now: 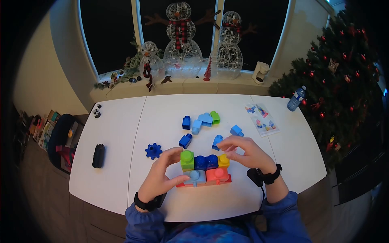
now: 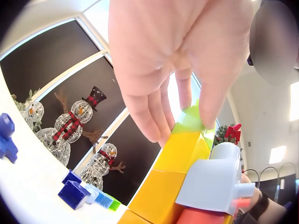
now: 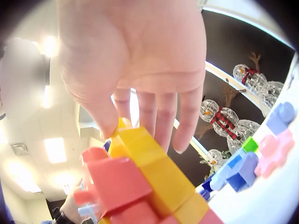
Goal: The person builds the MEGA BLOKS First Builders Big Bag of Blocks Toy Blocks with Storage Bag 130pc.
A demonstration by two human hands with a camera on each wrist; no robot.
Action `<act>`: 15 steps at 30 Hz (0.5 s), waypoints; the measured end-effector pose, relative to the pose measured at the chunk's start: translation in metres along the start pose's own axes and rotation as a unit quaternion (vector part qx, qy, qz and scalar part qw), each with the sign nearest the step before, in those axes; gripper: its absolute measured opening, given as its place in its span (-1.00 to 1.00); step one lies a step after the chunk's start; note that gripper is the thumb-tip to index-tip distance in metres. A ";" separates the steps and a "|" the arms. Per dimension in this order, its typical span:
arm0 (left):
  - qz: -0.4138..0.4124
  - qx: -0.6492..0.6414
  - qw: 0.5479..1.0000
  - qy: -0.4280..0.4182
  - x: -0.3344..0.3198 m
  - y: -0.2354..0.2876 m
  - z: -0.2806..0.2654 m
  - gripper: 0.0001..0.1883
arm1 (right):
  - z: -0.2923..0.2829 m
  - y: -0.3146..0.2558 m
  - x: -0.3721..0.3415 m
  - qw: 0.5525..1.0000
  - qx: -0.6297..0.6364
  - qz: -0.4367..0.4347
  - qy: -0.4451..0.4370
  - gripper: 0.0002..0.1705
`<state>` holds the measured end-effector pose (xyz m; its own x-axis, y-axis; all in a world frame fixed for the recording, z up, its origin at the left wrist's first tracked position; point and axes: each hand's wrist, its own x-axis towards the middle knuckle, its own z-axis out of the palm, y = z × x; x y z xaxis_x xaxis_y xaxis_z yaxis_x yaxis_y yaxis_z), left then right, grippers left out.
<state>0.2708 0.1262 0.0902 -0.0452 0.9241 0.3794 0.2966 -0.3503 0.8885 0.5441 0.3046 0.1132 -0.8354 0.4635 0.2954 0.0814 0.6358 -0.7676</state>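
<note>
Head view | white table: blue gear left of block build, loose blocks beyond, bottle far right | left hand, right hand flank build, fingers loosely spread, gripping nothing; fingertip contact unclear | wrist views crop build's lower part

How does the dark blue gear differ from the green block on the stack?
Colour: the gear is dark blue, the green block bright green. Shape: the gear is round and toothed, the green block boxy. Place: the gear lies loose on the table; the green block sits on the stack. Each is one colour.
</note>
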 end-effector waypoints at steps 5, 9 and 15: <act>-0.038 0.031 0.998 -0.037 -0.001 -0.012 0.009 -0.16 | -0.001 0.026 0.057 0.994 -0.087 0.059 -0.008 -0.67; -0.054 0.030 0.997 -0.052 0.000 -0.016 0.008 -0.20 | 0.014 0.058 0.098 0.974 -0.203 0.006 -0.102 -0.63; -0.048 0.019 0.997 -0.054 0.000 -0.015 0.010 -0.24 | 0.064 0.078 0.124 0.956 -0.239 -0.069 -0.158 -0.54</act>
<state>0.2758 0.1332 0.0747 0.0280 0.9648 0.2615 0.3313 -0.2558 0.9082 0.4123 0.3725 0.0536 -0.9725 0.1935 0.1298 0.1347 0.9213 -0.3647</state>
